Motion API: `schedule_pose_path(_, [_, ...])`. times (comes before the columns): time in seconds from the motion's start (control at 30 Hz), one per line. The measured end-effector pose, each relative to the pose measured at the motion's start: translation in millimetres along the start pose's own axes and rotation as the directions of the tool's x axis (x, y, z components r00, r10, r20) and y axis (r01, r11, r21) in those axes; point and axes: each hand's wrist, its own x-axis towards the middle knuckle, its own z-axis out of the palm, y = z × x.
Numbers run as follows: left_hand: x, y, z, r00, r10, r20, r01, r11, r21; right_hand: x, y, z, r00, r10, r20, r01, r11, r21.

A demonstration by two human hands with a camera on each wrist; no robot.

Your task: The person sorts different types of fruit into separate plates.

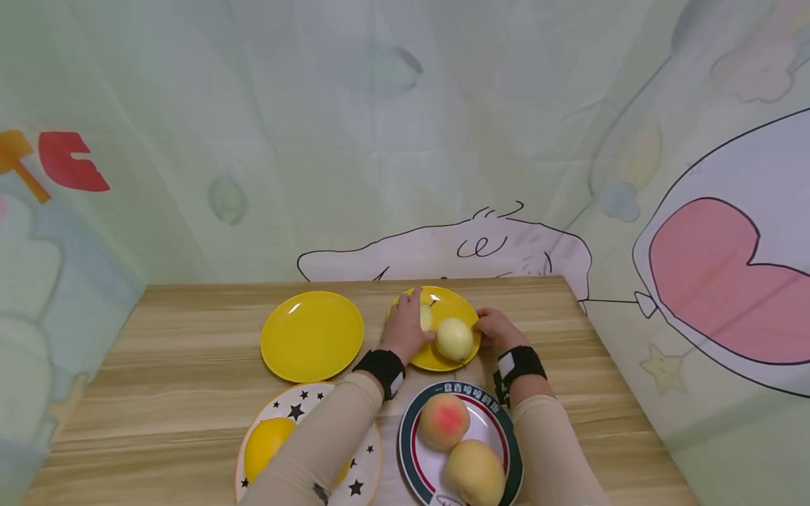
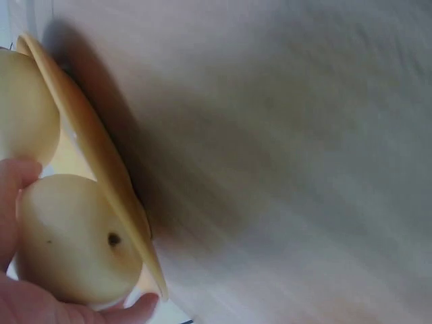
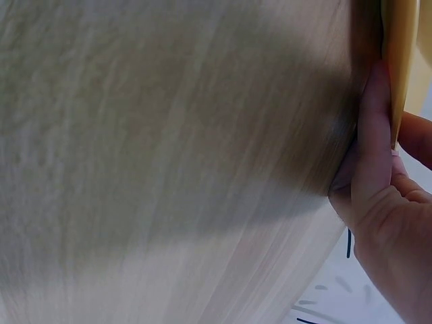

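Observation:
A yellow plate [image 1: 451,301] near the table's back edge bears two pale yellow pears. My left hand [image 1: 405,327] grips the left pear [image 2: 74,239], its thumb between the two fruits and a fingertip by the plate's rim in the left wrist view. The other pear [image 1: 454,340] lies on the plate just right of that hand. On the plate's right side, my right hand [image 1: 498,329] pinches the rim [image 3: 399,74], with a finger underneath and the thumb above. In both wrist views the plate looks strongly tilted by the camera angle; whether it is lifted I cannot tell.
Left of the pears' plate lies a second yellow plate [image 1: 312,336]. A blue-rimmed plate [image 1: 407,450] with two peaches [image 1: 445,422] stands in front. The left forearm crosses over a star-patterned plate [image 1: 367,467] holding yellow fruit [image 1: 267,443]. Printed cloth [image 1: 380,176] hangs behind the table.

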Motion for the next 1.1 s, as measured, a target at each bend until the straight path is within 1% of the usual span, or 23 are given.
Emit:
schedule_pose_path(0.1, [-1.2, 0.3, 0.9, 1.000, -0.003, -0.004, 0.003, 0.999, -0.042, 0.2, 0.2, -0.1, 1.000, -0.020, 0.005, 0.020, 1.000, 0.008])
schedule_pose_path(0.27, [-2.2, 0.6, -1.6, 1.000, 0.009, -0.005, -0.009, 0.999, -0.039, 5.0, 1.5, 0.6, 1.000, -0.024, -0.004, 0.024, 1.000, -0.014])
schedule_pose_path(0.4, [-3.6, -0.5, -3.0, 0.999, 0.036, 0.007, -0.035, 0.999, -0.037, 5.9, 2.2, 1.0, 1.000, -0.022, 0.000, 0.022, 0.999, -0.037])
schedule_pose_path(0.5, [-5.6, -1.0, -7.9, 0.998, 0.060, 0.017, -0.059, 0.997, -0.049, 2.6, 1.3, 0.8, 1.000, -0.020, 0.010, 0.021, 0.999, -0.036])
schedule_pose_path(0.63, [-7.2, -0.4, -23.1, 0.996, 0.085, 0.028, -0.084, 0.996, -0.033, -2.0, -0.6, -2.1, 0.999, -0.022, 0.028, 0.023, 0.999, -0.034])
schedule_pose_path(0.8, [-10.1, -1.5, -44.5, 0.995, 0.069, 0.065, -0.073, 0.996, 0.052, -3.1, -1.1, -5.4, 0.999, -0.022, 0.035, 0.023, 0.999, -0.035])
schedule_pose_path(0.87, [-11.4, -2.2, -51.2, 0.996, 0.059, 0.064, -0.063, 0.996, 0.068, -2.7, -0.4, -6.2, 0.999, -0.020, 0.034, 0.022, 0.999, -0.042])
schedule_pose_path(0.93, [-12.6, -2.6, -57.9, 0.998, 0.038, 0.055, -0.041, 0.998, 0.051, -1.7, 1.0, -6.4, 0.999, -0.012, 0.031, 0.014, 0.999, -0.042])
schedule_pose_path(1.03, [-13.6, -4.8, -68.5, 0.999, 0.005, 0.048, -0.003, 1.000, -0.031, 0.6, 3.0, -6.8, 1.000, -0.005, 0.028, 0.007, 0.999, -0.041])
schedule_pose_path(1.1, [-13.4, -6.8, -76.2, 0.998, -0.024, 0.053, 0.027, 0.998, -0.065, 2.2, 3.8, -6.8, 1.000, 0.000, 0.026, 0.001, 0.999, -0.037])
